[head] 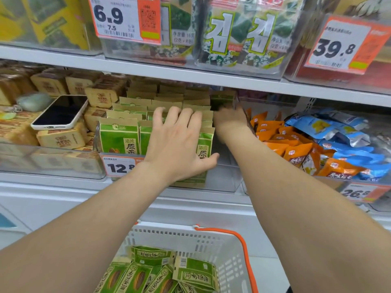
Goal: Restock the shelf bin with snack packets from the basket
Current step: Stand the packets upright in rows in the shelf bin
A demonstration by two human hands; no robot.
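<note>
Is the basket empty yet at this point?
Not empty. Several green snack packets lie jumbled in the white basket. The frame's bottom edge cuts off the pile, so how many remain cannot be told.

Clear bin (224, 180): upright green packets (118, 140) in rows. Left hand (177, 142) flat across their tops, fingers straight. Right hand (229, 121) blurred at bin's right side, grasp unclear. White basket (179, 240) below: loose packets (160, 271). Phone (60, 112) atop boxes (61, 138), left.

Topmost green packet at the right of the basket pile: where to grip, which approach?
Come straight down from above and pinch the green snack packet across its two long edges. It lies roughly flat on top of the pile in the white basket, with nothing covering it.
</note>
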